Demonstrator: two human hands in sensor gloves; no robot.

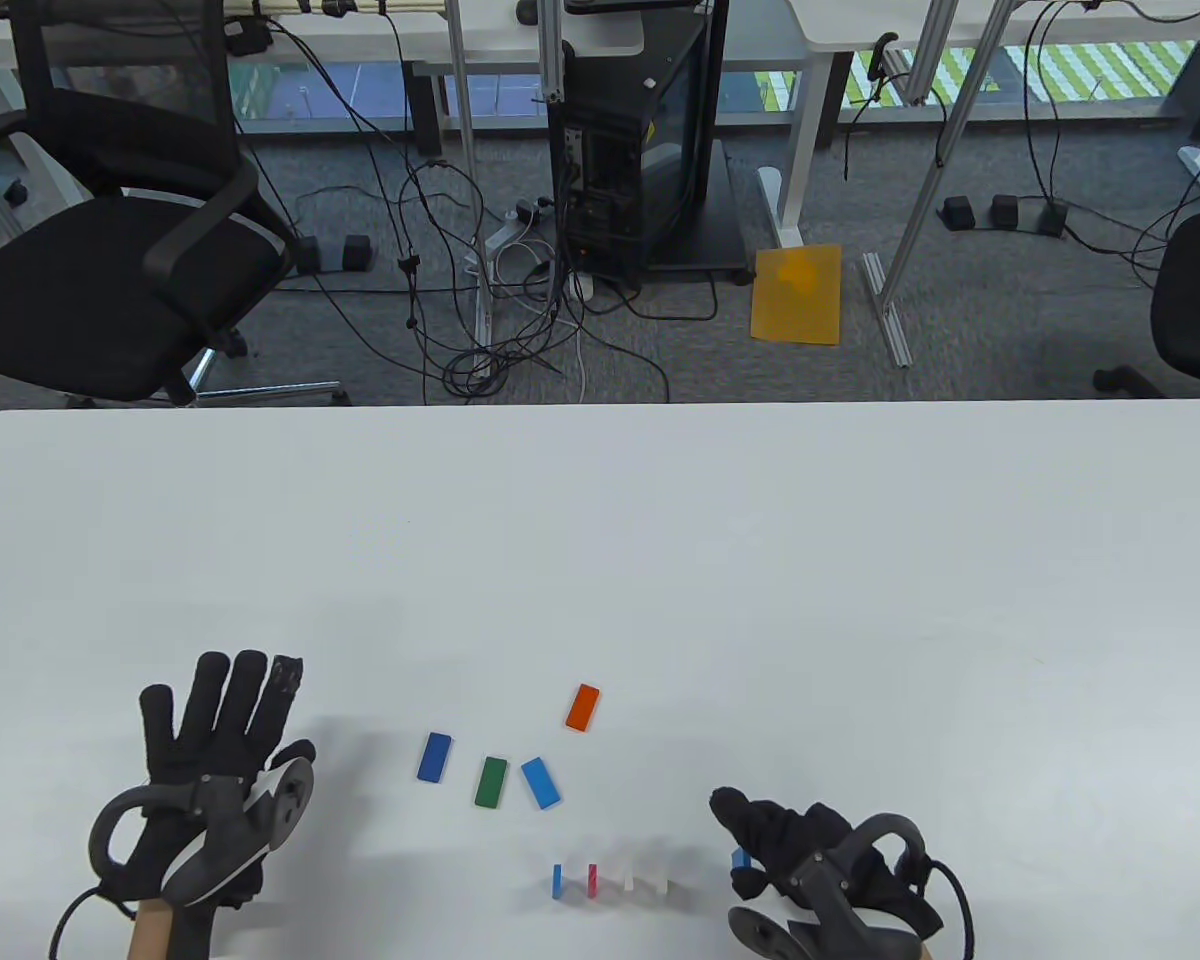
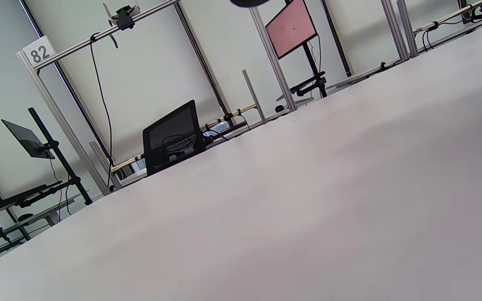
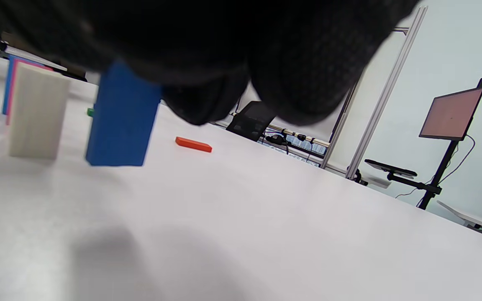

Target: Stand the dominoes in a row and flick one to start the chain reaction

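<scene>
Four dominoes stand in a short row at the near edge of the worktop [image 1: 600, 520]: blue [image 1: 557, 881], pink [image 1: 592, 880], then two white ones [image 1: 648, 881], blurred in the table view. Right hand [image 1: 820, 875] just beside the row's right end, fingers curled and pinching a blue domino [image 3: 121, 117], held upright; whether its foot touches the worktop I cannot tell. Left hand [image 1: 215, 770] well apart to the left, fingers straight, holding nothing.

Farther out, four lie flat: dark blue [image 1: 435, 756], green [image 1: 491, 781], light blue [image 1: 541, 782], orange [image 1: 582, 707].

Risk, as I judge it: the held piece goes down close to the last white one; a tilted release or a brushing glove would topple the row early. Uneven gaps could stall the chain.

No containers in view.
</scene>
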